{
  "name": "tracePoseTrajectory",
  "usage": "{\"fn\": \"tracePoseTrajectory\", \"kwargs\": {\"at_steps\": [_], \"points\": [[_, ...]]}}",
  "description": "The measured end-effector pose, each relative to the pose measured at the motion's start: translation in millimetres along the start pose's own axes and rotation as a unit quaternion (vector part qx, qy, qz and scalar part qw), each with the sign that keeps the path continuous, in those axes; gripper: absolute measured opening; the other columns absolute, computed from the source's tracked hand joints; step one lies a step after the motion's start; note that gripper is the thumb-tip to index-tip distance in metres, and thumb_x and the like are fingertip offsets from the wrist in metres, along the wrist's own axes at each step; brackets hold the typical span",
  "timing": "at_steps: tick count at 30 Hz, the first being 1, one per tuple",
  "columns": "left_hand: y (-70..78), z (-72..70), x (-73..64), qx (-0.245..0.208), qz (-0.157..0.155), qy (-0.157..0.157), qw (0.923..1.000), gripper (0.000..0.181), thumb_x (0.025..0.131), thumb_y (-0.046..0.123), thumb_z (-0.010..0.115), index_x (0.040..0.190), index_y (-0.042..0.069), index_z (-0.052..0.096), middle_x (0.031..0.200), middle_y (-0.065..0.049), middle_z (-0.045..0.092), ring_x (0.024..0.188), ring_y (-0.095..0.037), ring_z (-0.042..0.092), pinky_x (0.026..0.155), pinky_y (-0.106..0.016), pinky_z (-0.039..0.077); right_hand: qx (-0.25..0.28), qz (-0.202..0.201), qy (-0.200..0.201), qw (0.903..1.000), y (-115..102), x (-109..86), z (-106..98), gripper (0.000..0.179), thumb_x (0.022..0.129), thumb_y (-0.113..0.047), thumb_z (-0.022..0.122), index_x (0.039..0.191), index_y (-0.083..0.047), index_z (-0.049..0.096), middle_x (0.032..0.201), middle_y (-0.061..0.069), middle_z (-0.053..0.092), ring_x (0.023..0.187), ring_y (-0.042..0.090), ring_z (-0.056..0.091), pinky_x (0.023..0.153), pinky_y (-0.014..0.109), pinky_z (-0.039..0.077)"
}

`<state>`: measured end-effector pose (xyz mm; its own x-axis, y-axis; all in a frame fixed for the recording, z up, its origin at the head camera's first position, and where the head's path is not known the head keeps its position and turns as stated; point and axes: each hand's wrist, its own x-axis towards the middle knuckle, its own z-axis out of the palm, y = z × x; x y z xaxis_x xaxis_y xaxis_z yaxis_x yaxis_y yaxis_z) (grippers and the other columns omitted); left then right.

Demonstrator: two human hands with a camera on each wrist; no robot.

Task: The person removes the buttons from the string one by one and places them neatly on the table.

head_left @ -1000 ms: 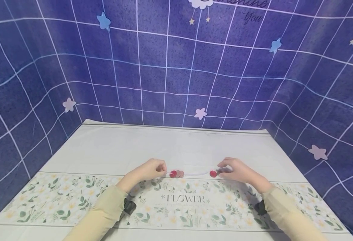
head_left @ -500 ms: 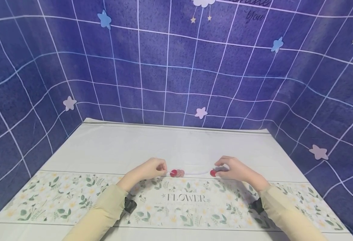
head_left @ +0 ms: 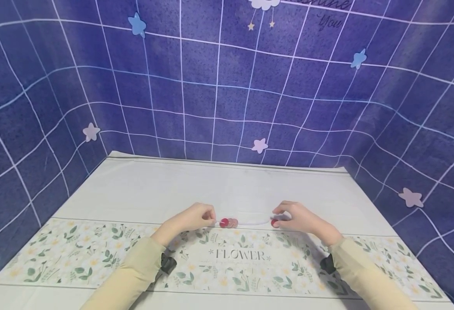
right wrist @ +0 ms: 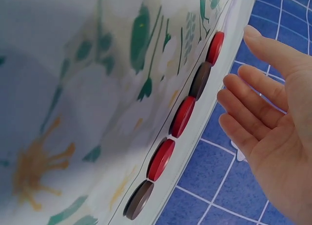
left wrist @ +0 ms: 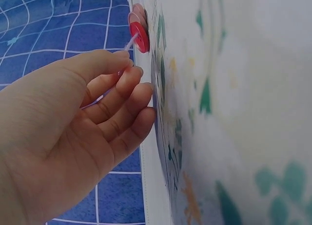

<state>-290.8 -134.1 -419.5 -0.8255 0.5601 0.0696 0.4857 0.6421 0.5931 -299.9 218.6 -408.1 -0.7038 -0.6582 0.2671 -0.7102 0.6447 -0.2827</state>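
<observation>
Blue curtain [head_left: 196,99] printed with pale grid lines and stars hangs behind and to both sides of a white tablecloth [head_left: 227,185], whose flowery band carries the lettering [head_left: 240,255] "FLOWER", taken here as the landmark. Beyond the lettering and to its left, the left hand [head_left: 197,217] pinches a thin pale string [head_left: 254,223] between thumb and forefinger, its other fingers bent and close together. From that pinch the string meets the face of a red button [head_left: 224,223], which lies just beyond the lettering, with overlapping pinkish buttons [head_left: 233,223] touching it on the right; how many is hard to tell. Past them the string lies loosely along the cloth toward another red button [right wrist: 215,48], beyond the lettering's right end; whether it reaches that one cannot be told. Farther right of the lettering, the right hand [head_left: 298,217] is beside this button, thumb held apart from the lightly bent fingers, which pinch nothing. In the right wrist view, that button heads a slanting row: a brown button [right wrist: 200,82], two more red buttons [right wrist: 183,117], then another brown button [right wrist: 139,200]. Both forearms, in pale yellow sleeves [head_left: 124,275], flank the lettering, a dark band [head_left: 168,263] at each wrist.
</observation>
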Motion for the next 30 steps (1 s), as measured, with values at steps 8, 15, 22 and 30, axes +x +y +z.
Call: {"fn": "tracePoseTrajectory", "kwargs": {"at_steps": [8, 15, 22, 30], "points": [[-1.5, 2.0, 1.2, 0.002, -0.017, 0.000, 0.9998, 0.006, 0.087, 0.017, 0.063, 0.082, 0.017, 0.059, 0.075, 0.008, 0.060, 0.070, -0.009, 0.054, 0.076, -0.032, 0.047, 0.003, -0.008, -0.002, 1.0000, -4.8, 5.2, 3.3, 0.031, 0.080, -0.022, 0.073, 0.104, -0.002, 0.067, 0.099, 0.006, 0.068, 0.094, 0.024, 0.064, 0.087, 0.040, 0.049], [-2.6, 2.8, 1.2, -0.002, -0.019, -0.001, 0.9998, 0.006, 0.087, 0.018, 0.063, 0.082, 0.017, 0.059, 0.074, 0.008, 0.060, 0.070, -0.009, 0.054, 0.075, -0.032, 0.047, 0.004, -0.023, 0.002, 0.9997, -11.5, 12.8, 6.9, 0.029, 0.080, -0.020, 0.072, 0.102, -0.002, 0.067, 0.098, 0.006, 0.067, 0.093, 0.022, 0.064, 0.086, 0.039, 0.050], [-1.9, 2.6, 1.4, 0.006, -0.020, 0.003, 0.9998, 0.006, 0.087, 0.018, 0.063, 0.082, 0.018, 0.060, 0.074, 0.008, 0.059, 0.071, -0.009, 0.054, 0.077, -0.033, 0.047, 0.014, -0.016, -0.015, 0.9997, -17.7, 21.0, 9.9, 0.032, 0.081, -0.022, 0.072, 0.104, -0.002, 0.067, 0.100, 0.005, 0.067, 0.095, 0.021, 0.063, 0.089, 0.037, 0.049], [-2.6, 2.8, 1.8, 0.005, -0.021, 0.004, 0.9998, 0.006, 0.087, 0.019, 0.063, 0.082, 0.017, 0.059, 0.074, 0.008, 0.059, 0.071, -0.008, 0.054, 0.077, -0.033, 0.048, 0.027, -0.021, -0.022, 0.9992, -23.1, 27.3, 13.8, 0.032, 0.081, -0.022, 0.072, 0.105, -0.002, 0.066, 0.101, 0.006, 0.067, 0.096, 0.021, 0.063, 0.090, 0.037, 0.049]]}}
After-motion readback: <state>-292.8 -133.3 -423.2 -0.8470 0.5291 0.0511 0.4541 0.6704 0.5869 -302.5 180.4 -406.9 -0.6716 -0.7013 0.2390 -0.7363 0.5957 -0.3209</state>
